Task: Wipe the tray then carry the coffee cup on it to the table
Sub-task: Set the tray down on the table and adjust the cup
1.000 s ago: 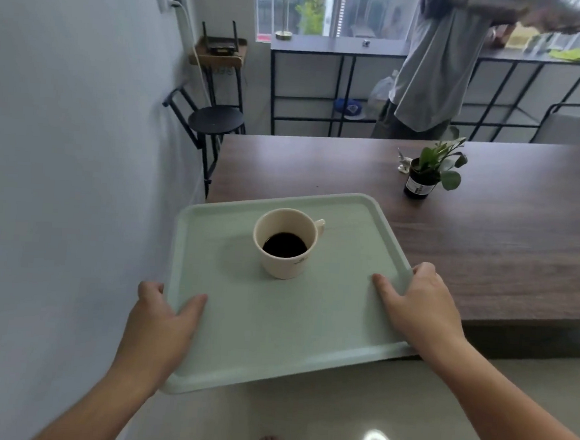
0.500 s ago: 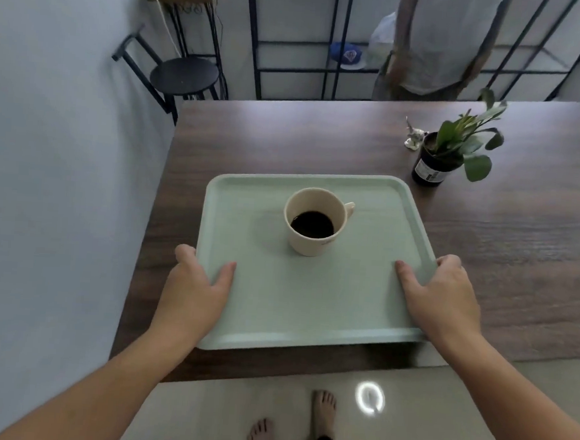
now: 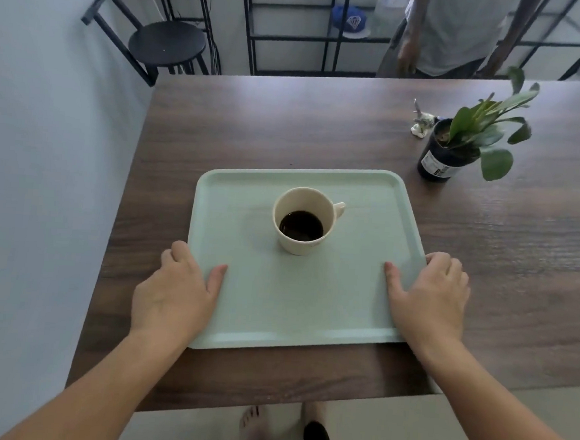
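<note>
A pale green tray (image 3: 350,313) lies flat on the dark wooden table (image 3: 288,127), near its front left corner. A cream coffee cup (image 3: 303,220) with dark coffee stands upright on the tray's middle, handle pointing right. My left hand (image 3: 175,294) grips the tray's left edge, thumb on top and fingers curled round the rim. My right hand (image 3: 429,298) grips the right edge the same way. No cloth is in view.
A potted plant (image 3: 458,149) in a black jar stands on the table beyond the tray's right corner, a small figurine (image 3: 422,120) beside it. A person (image 3: 446,31) stands behind the table. A black stool (image 3: 167,43) and metal shelving are at the back left; a wall runs along the left.
The tray with the cup has moved forward from past the table's edge to lie fully on the table. Both hands stay on its edges. My view has tilted down.
</note>
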`<state>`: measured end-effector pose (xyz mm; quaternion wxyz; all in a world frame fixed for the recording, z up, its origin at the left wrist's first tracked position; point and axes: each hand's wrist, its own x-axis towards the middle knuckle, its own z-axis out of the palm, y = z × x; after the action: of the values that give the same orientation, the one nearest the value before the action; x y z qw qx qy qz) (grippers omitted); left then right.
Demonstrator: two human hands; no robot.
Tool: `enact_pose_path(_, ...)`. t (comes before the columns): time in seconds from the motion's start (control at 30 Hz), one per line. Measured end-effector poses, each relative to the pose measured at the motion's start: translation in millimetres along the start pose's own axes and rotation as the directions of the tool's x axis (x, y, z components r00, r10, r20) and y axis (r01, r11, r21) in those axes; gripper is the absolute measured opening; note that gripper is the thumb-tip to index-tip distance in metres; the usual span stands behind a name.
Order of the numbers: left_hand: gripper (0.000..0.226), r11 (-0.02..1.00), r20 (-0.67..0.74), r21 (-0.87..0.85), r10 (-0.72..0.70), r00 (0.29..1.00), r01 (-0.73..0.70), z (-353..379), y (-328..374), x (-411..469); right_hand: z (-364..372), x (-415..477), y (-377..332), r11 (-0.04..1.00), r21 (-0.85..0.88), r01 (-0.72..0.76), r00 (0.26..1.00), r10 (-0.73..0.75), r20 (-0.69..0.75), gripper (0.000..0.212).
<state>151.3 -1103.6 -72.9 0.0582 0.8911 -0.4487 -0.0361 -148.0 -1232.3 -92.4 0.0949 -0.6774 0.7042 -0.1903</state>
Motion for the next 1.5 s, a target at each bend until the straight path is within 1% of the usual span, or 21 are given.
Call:
enact_pose_path(0.07,0.057,0.997,-0.012,0.07,0.012,1.0,-0.011,-6.0,3.3,2.6,-3.0,3.4,-5.7,0.995,0.049,0.081,0.996,-0.08,-0.033,0.049)
enact_pose_path(0.1,0.059,0.998,-0.031,0.06,0.036,0.999,-0.034,-10.0,6.9,5.3,-5.6,6.1,-10.8,0.981,0.123,0.152,0.988,-0.147,-0.047,0.045)
enact_pose_path(0.13,0.064,0.997,-0.041,-0.002,0.082,0.996,-0.082,-14.8,12.6,9.0,-8.2,10.3,-17.6,0.947,0.225,0.228,0.974,-0.222,-0.052,0.041)
enact_pose_path(0.17,0.07,0.981,-0.04,-0.136,0.135,0.99,-0.139,-20.1,20.7,13.8,-9.3,16.1,-26.1,0.895,0.34,0.29,0.955,-0.295,-0.038,0.037)
enact_pose_path(0.2,0.076,0.929,-0.02,-0.322,0.184,0.983,-0.18,-25.7,31.3,19.4,-9.5,23.3,-37.0,0.828,0.468,0.309,0.936,-0.352,0.004,0.037)
enact_pose_path(0.23,0.08,0.832,0.008,-0.521,0.228,0.974,-0.191,-30.6,44.0,25.3,-8.9,31.5,-50.6,0.759,0.593,0.271,0.92,-0.384,0.072,0.037)
enact_pose_path(0.27,0.081,0.706,0.025,-0.687,0.263,0.965,-0.174,-33.4,57.5,30.4,-7.4,39.9,-64.5,0.692,0.697,0.19,0.905,-0.399,0.15,0.038)
enact_pose_path(0.3,0.082,0.596,0.033,-0.789,0.279,0.96,-0.146,-34.2,71.0,34.1,-4.7,49.4,-77.1,0.638,0.762,0.111,0.887,-0.409,0.213,0.039)
enact_pose_path(0.33,0.081,0.522,0.042,-0.845,0.282,0.958,-0.117,-33.5,83.1,36.5,-0.8,59.0,-88.7,0.606,0.793,0.063,0.871,-0.422,0.253,0.04)
enact_pose_path(0.4,0.08,0.422,0.079,-0.905,0.279,0.957,-0.049,-28.4,101.0,37.5,9.0,74.6,-107.0,0.591,0.806,0.031,0.837,-0.456,0.302,0.045)
enact_pose_path(0.47,0.083,0.352,0.127,-0.936,0.269,0.955,0.025,-19.7,109.9,35.5,19.0,82.3,-120.2,0.569,0.821,-0.031,0.81,-0.467,0.354,0.05)
enact_pose_path(0.63,0.086,0.257,0.143,-0.963,0.231,0.963,0.081,-3.6,111.9,24.8,34.4,86.7,-138.8,0.495,0.831,-0.252,0.752,-0.44,0.491,0.068)
enact_pose_path(0.77,0.077,0.261,0.12,-0.963,0.193,0.974,0.067,-0.6,116.5,11.3,32.9,91.5,-143.6,0.512,0.797,-0.32,0.624,-0.52,0.584,0.076)
enact_pose_path(0.8,0.076,0.263,0.122,-0.962,0.176,0.977,0.072,-0.3,119.4,7.8,31.6,92.7,-144.0,0.521,0.79,-0.322,0.602,-0.532,0.596,0.075)
enact_pose_path(0.87,0.077,0.258,0.123,-0.963,0.141,0.982,0.083,0.3,125.5,2.5,29.7,95.0,-144.4,0.55,0.779,-0.301,0.588,-0.536,0.605,0.071)
enact_pose_path(0.93,0.079,0.251,0.116,-0.964,0.115,0.987,0.084,0.8,129.7,2.0,30.2,96.2,-142.6,0.566,0.779,-0.271,0.6,-0.533,0.596,0.067)
enact_pose_path(1.03,0.086,0.206,0.097,-0.976,0.103,0.99,0.074,2.8,129.0,9.4,32.0,92.5,-133.9,0.569,0.782,-0.257,0.665,-0.483,0.57,0.06)
enact_pose_path(1.13,0.095,0.158,0.111,-0.983,0.138,0.984,0.089,3.3,125.8,18.3,29.0,82.0,-122.7,0.526,0.806,-0.271,0.724,-0.441,0.53,0.05)
enact_pose_path(1.27,0.093,0.108,0.154,-0.985,0.197,0.968,0.135,2.4,122.7,27.3,25.0,65.0,-116.1,0.466,0.847,-0.257,0.817,-0.363,0.448,0.048)
enact_pose_path(1.37,0.085,0.112,0.168,-0.983,0.268,0.949,0.142,1.6,117.0,31.1,22.5,55.0,-114.5,0.451,0.856,-0.254,0.859,-0.302,0.414,0.051)
enact_pose_path(1.5,0.094,0.147,0.17,-0.981,0.351,0.921,0.126,-1.1,108.8,39.5,19.3,50.8,-109.2,0.487,0.853,-0.19,0.901,-0.257,0.348,0.042)
